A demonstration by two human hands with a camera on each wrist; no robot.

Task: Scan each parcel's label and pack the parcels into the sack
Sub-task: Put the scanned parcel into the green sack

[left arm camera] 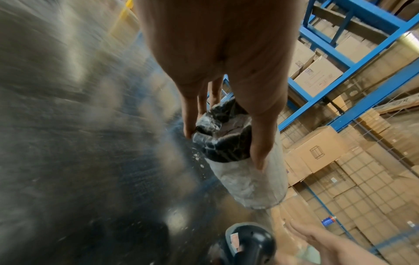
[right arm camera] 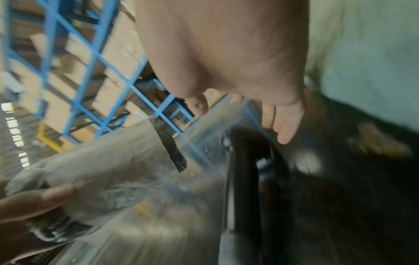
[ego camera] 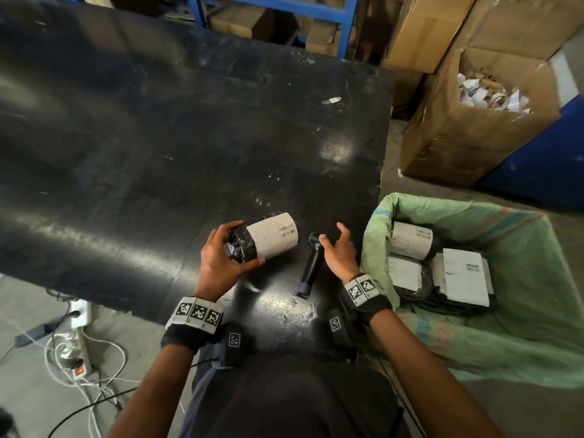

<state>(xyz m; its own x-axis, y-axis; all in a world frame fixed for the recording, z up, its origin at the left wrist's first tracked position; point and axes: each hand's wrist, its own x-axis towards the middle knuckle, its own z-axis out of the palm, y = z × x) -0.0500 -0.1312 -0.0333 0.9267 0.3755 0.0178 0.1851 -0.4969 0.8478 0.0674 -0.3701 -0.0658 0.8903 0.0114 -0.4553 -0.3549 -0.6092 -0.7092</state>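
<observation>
A cylindrical parcel (ego camera: pixel 268 238) in black wrap with a white barcode label lies on the black table (ego camera: pixel 158 137). My left hand (ego camera: pixel 221 257) grips its black end; the left wrist view shows the fingers curled round the parcel (left arm camera: pixel 226 143). A black handheld scanner (ego camera: pixel 311 263) lies on the table beside it. My right hand (ego camera: pixel 338 251) hovers just over the scanner with relaxed, spread fingers and holds nothing; the scanner (right arm camera: pixel 244 179) shows blurred below the right hand (right arm camera: pixel 272 116). The green sack (ego camera: pixel 521 279) stands open at the right, with several labelled parcels (ego camera: pixel 410 240) inside.
An open cardboard box (ego camera: pixel 458 137) of paper scraps stands beyond the sack, with more cartons and blue racking (ego camera: pixel 344 26) behind the table. A small metal scrap (ego camera: pixel 331 100) lies on the far tabletop. A power strip and cables (ego camera: pixel 79 343) lie on the floor at the left.
</observation>
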